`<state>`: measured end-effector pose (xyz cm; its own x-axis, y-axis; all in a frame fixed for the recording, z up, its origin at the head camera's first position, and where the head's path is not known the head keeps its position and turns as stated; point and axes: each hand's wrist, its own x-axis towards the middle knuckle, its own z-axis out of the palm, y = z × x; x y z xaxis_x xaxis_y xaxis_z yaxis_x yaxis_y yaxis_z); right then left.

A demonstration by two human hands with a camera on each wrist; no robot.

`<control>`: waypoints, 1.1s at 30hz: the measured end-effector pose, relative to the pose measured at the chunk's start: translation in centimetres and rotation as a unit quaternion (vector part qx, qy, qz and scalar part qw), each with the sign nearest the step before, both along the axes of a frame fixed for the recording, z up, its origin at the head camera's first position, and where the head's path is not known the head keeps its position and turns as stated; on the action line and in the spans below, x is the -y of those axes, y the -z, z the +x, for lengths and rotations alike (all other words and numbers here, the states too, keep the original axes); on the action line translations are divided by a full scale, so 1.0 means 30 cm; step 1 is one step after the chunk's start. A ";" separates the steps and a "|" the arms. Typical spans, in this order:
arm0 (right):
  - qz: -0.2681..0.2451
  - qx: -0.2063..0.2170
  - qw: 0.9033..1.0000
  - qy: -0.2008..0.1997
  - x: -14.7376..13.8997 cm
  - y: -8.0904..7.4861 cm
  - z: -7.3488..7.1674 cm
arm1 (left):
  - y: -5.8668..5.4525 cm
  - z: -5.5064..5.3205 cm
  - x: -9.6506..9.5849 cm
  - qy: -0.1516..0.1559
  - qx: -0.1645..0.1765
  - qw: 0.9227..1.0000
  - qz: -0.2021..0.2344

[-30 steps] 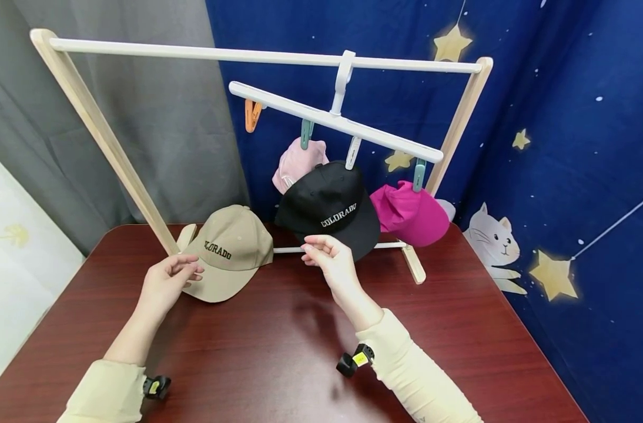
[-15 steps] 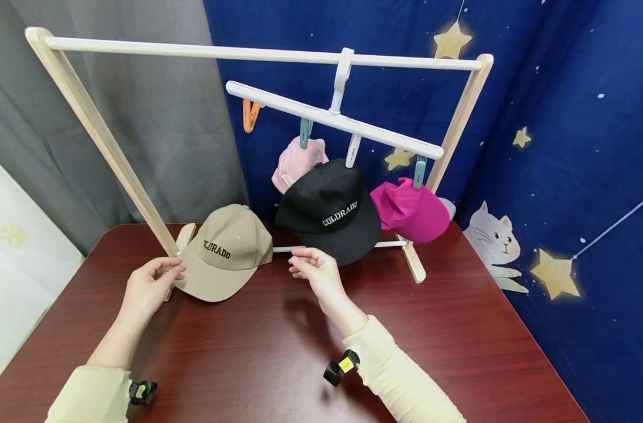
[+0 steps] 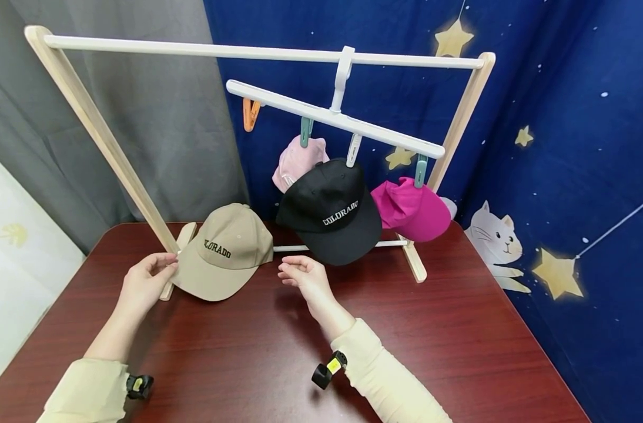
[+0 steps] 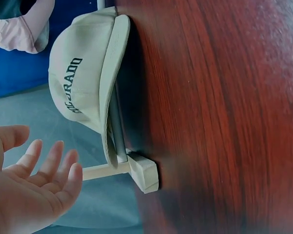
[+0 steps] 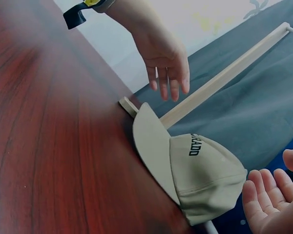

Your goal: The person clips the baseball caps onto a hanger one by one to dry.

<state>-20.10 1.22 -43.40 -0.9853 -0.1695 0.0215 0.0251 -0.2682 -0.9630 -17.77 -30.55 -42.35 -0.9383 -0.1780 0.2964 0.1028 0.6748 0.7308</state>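
Note:
A beige baseball cap [image 3: 228,247] with dark lettering rests on the table, over the lower bar at the rack's left foot. My left hand [image 3: 146,282] is just left of its brim, fingers loosely bent and holding nothing; the left wrist view shows a gap between the fingers and the cap [image 4: 83,68]. On the cap's other side, my right hand [image 3: 307,282] hovers below the black cap [image 3: 332,205], thumb and fingers apart. In the right wrist view both the left hand [image 5: 166,58] and the right hand [image 5: 273,200] flank the beige cap without visible contact.
A wooden rack [image 3: 104,135] carries a tilted white hanger [image 3: 332,117]. Clips hold a pale pink cap [image 3: 300,158], the black cap and a magenta cap [image 3: 414,208]. An orange clip [image 3: 250,114] hangs at the left end. Curtains stand behind the table [image 3: 237,364].
Both hands have moved left and the right one has also lowered, away from the black cap. My left hand has shifted from over the beige brim to beside it. The caps stay put.

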 end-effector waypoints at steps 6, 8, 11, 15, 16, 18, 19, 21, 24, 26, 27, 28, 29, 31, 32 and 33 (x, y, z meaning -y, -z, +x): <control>-0.001 0.007 1.000 0.000 0.019 0.024 -0.004 | 0.007 -0.006 0.016 0.008 0.011 1.000 -0.012; -0.003 0.009 1.000 0.000 0.027 0.031 -0.004 | 0.008 -0.007 0.019 0.011 0.016 1.000 -0.014; -0.003 0.014 1.000 0.000 0.038 0.039 -0.003 | 0.007 -0.009 0.021 0.014 0.026 0.999 -0.021; -0.001 0.021 1.000 -0.001 0.049 0.047 -0.003 | 0.005 -0.014 0.020 0.018 0.041 0.999 -0.030; -0.002 0.025 1.000 -0.002 0.051 0.049 -0.004 | 0.005 -0.016 0.019 0.019 0.043 0.998 -0.032; 0.001 0.031 0.999 -0.005 0.056 0.055 -0.009 | 0.005 -0.019 0.018 0.022 0.048 0.998 -0.031; 0.003 0.035 0.999 -0.006 0.059 0.059 -0.011 | 0.007 -0.020 0.019 0.025 0.050 0.998 -0.030; 0.009 0.041 0.999 -0.007 0.064 0.066 -0.014 | 0.010 -0.023 0.020 0.028 0.057 0.998 -0.029; 0.014 0.047 0.999 -0.007 0.072 0.082 -0.019 | 0.016 -0.028 0.024 0.032 0.068 0.997 -0.024; 0.013 0.052 0.999 -0.006 0.076 0.091 -0.021 | 0.021 -0.032 0.026 0.033 0.076 0.996 -0.022; 0.012 0.054 0.998 -0.006 0.079 0.096 -0.022 | 0.022 -0.033 0.028 0.034 0.078 0.996 -0.020; 0.013 0.055 0.998 -0.006 0.082 0.101 -0.022 | 0.024 -0.035 0.029 0.034 0.080 0.996 -0.019; 0.014 0.056 0.998 -0.006 0.084 0.105 -0.021 | 0.025 -0.037 0.030 0.034 0.082 0.996 -0.017; 0.016 0.059 0.998 -0.006 0.089 0.112 -0.020 | 0.028 -0.041 0.032 0.036 0.087 0.995 -0.017; 0.017 0.061 0.998 -0.007 0.092 0.115 -0.020 | 0.029 -0.043 0.033 0.037 0.089 0.995 -0.016; 0.017 0.064 0.998 -0.008 0.095 0.119 -0.020 | 0.030 -0.045 0.034 0.037 0.093 0.995 -0.017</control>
